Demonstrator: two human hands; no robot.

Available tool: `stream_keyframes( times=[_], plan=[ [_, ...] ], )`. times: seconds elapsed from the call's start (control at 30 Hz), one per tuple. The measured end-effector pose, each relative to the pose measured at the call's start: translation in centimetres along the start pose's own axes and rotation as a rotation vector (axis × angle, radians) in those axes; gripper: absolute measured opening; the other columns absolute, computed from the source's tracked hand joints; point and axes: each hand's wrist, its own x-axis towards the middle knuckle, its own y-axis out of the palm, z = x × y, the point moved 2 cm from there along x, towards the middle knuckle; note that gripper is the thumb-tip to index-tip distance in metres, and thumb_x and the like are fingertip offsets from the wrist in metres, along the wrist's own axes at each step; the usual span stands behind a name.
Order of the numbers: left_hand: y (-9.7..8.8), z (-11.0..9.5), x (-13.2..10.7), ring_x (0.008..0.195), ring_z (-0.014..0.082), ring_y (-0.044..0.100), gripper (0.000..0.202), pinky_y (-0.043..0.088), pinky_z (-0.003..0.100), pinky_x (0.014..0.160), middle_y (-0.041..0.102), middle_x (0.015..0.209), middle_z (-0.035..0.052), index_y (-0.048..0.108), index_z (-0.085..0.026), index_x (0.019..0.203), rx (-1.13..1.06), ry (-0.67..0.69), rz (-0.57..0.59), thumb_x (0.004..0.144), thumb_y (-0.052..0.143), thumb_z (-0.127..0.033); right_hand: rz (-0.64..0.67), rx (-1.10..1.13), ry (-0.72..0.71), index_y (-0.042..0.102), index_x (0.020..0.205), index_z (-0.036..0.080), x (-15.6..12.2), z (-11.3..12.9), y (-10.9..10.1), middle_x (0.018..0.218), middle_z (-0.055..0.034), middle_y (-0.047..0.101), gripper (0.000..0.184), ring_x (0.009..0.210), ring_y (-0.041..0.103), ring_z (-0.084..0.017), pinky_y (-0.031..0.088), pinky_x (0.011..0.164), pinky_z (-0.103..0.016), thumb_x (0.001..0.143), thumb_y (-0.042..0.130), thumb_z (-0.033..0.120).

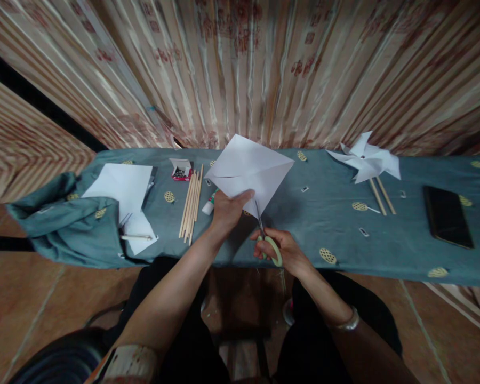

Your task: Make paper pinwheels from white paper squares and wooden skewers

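A square white sheet of paper (250,165) with diagonal creases is held up over the cloth-covered table. One slit runs inward from its left corner. My left hand (229,212) grips its lower left edge, thumb on top. In my right hand (283,246) are scissors with pale green handles (275,253), fingers through the loops. The blades meet the paper at its near corner, pointing toward the middle. Under my left hand lies a small white-and-green tube (210,204), partly covered.
Left of the paper lie several wooden sticks (191,205), a small red box of pins (181,169) and white paper sheets (124,184) with a pencil-like stick (136,237). At right are white paper pinwheels (366,158) on sticks and a black phone (448,216). A curtain (240,74) hangs behind the table.
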Motion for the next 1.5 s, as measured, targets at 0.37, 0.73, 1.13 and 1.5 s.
stream_keyframes(
  times=[0.37,0.73,1.13,1.5],
  plan=[
    [-0.19,-0.01,0.24,0.077,0.0223,0.069,0.031,0.055,0.036,0.076,0.075,0.086,0.0074,0.07,-0.015,0.08,-0.007,-0.01,-0.02,0.054,0.083,-0.026,-0.008,0.043,-0.011,0.065,0.082,0.017,0.12,-0.27,0.03,0.054,0.0036,0.062,0.045,0.048,0.054,-0.009,0.042,0.047,-0.021,0.059,0.082,0.053],
    [-0.35,0.13,0.36,0.076,0.0208,0.068,0.031,0.055,0.034,0.074,0.074,0.084,0.0069,0.071,-0.014,0.08,-0.013,-0.001,-0.018,0.055,0.084,-0.028,-0.031,0.052,0.014,0.066,0.079,0.018,0.2,-0.29,0.11,0.053,0.0037,0.062,0.046,0.046,0.054,-0.009,0.041,0.047,-0.022,0.054,0.085,0.052],
    [-0.63,-0.09,0.24,0.083,0.0227,0.069,0.031,0.055,0.036,0.08,0.076,0.091,0.0089,0.072,-0.014,0.084,0.002,0.014,0.01,0.061,0.081,-0.034,-0.057,0.055,0.022,0.065,0.076,0.018,0.28,-0.31,0.13,0.05,0.0047,0.061,0.047,0.044,0.052,-0.009,0.041,0.045,-0.022,0.052,0.085,0.054],
    [-0.5,0.15,-0.3,0.073,0.0198,0.065,0.022,0.053,0.032,0.069,0.071,0.077,0.0047,0.068,-0.016,0.073,0.003,-0.008,0.046,0.062,0.078,-0.032,-0.065,0.046,-0.009,0.065,0.077,0.018,0.24,0.03,-0.07,0.051,0.0044,0.061,0.047,0.045,0.052,-0.009,0.041,0.046,-0.022,0.054,0.083,0.054]
  ],
)
